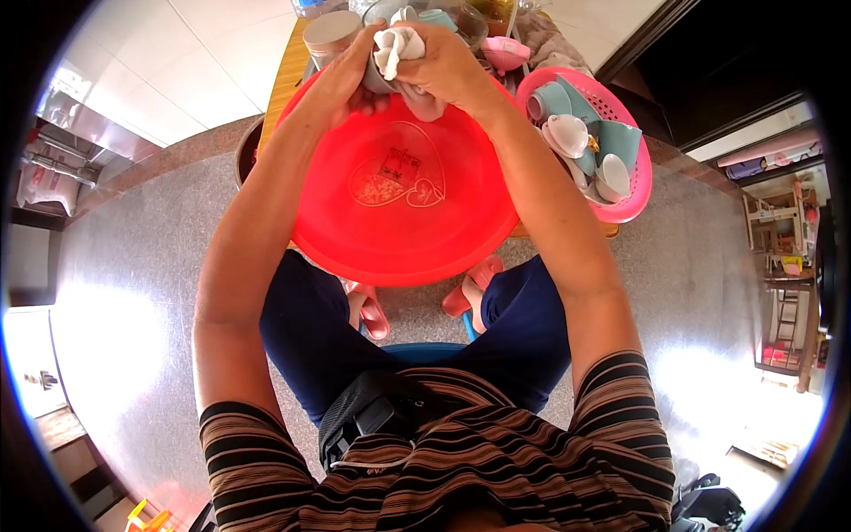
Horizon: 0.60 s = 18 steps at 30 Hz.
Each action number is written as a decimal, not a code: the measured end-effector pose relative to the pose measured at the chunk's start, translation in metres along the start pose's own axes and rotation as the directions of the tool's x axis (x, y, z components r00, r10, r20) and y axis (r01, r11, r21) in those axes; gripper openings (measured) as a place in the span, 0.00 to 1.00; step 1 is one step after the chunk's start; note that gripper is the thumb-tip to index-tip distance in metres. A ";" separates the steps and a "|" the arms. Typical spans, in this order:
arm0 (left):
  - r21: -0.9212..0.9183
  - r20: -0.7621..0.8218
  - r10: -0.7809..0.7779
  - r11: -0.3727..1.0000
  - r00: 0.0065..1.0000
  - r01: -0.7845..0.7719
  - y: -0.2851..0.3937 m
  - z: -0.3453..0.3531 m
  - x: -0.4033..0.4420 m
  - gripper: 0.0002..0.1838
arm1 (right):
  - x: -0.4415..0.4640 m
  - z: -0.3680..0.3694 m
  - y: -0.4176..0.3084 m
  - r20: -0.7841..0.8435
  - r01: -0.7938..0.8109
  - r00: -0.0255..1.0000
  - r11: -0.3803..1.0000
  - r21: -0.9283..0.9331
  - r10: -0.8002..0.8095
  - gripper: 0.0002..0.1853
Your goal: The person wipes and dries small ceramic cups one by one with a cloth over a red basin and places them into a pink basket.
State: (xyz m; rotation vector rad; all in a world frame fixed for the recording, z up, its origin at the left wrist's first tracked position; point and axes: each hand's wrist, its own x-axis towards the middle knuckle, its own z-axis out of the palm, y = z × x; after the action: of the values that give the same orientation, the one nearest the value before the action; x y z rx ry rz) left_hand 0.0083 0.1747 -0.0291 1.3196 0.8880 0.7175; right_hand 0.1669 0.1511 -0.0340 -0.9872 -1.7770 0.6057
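Note:
Above the far rim of a red plastic basin (399, 239), my two hands are close together. My right hand (452, 66) is closed on a white cloth (396, 50), which bunches up on top and hangs down below the fingers. On the other side, my left hand (347, 84) curls around a small grey cup-like dish (378, 82), pressed against the cloth. Most of that dish is hidden by the cloth and fingers. The basin shows a printed heart pattern on its bottom.
A pink basket (640, 191) holding several cups and bowls stands to the right. Behind the basin are a lidded jar (332, 34), a pink bowl (505, 53) and glassware on a wooden table (291, 66). My knees flank the basin's near side.

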 end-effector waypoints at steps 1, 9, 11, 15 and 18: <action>0.008 -0.017 0.014 1.000 1.000 -0.014 -0.001 -0.001 0.001 0.24 | 0.000 -0.002 -0.002 0.152 -0.141 0.983 0.947 0.289 0.100 0.12; 0.016 -0.012 0.091 0.996 0.996 -0.091 0.004 0.004 -0.004 0.25 | 0.000 0.002 0.003 -0.124 0.193 0.955 0.881 -0.431 -0.270 0.12; -0.023 -0.001 0.046 0.999 0.999 -0.046 0.006 0.005 -0.004 0.26 | -0.001 -0.001 -0.007 -0.188 -0.033 0.982 0.991 -0.128 0.008 0.14; -0.010 0.005 0.077 0.997 0.997 -0.077 0.006 0.003 -0.004 0.29 | 0.000 -0.016 -0.005 0.121 -0.213 0.976 0.920 0.328 0.182 0.17; -0.034 -0.012 0.085 0.996 0.996 -0.085 0.007 0.003 -0.004 0.29 | 0.000 -0.021 -0.012 0.189 -0.299 0.951 0.884 0.359 0.245 0.16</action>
State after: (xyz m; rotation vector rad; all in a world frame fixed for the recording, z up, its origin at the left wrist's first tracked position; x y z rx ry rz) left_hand 0.0094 0.1710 -0.0216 1.3303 0.8285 0.8033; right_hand 0.1821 0.1442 -0.0168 -0.9407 -1.5606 1.1799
